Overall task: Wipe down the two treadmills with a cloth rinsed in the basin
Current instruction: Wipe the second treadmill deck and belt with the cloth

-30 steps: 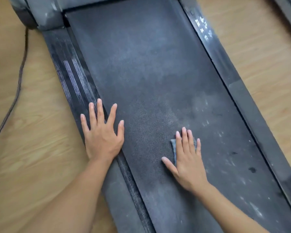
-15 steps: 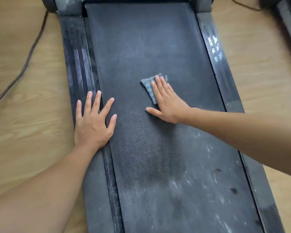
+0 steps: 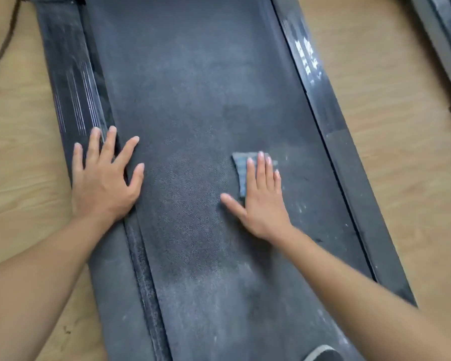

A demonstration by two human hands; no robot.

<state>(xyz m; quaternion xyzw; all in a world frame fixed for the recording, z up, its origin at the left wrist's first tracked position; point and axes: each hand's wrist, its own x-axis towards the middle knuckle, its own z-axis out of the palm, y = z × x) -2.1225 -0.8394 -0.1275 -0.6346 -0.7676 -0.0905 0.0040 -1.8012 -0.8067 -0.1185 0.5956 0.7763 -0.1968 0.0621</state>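
A dark treadmill belt (image 3: 193, 100) runs up the middle of the head view, dusty and streaked with white marks. My right hand (image 3: 261, 201) lies flat on a small grey-blue cloth (image 3: 241, 168), pressing it onto the belt right of centre; only the cloth's left and far edges show past the fingers. My left hand (image 3: 103, 178) rests flat with fingers spread, half on the left side rail (image 3: 71, 82) and half on the belt edge, holding nothing. The basin is out of view.
The right side rail (image 3: 331, 121) carries white smudges. Wooden floor (image 3: 391, 126) lies on both sides. A second treadmill's edge (image 3: 443, 40) shows at the top right. A dark cable (image 3: 0, 53) trails at the upper left. A dark rounded object (image 3: 323, 354) sits at the bottom edge.
My right hand slid the cloth forward up the belt, then back toward me and to the right. My left hand stayed planted on the left rail. The camera view shifted.
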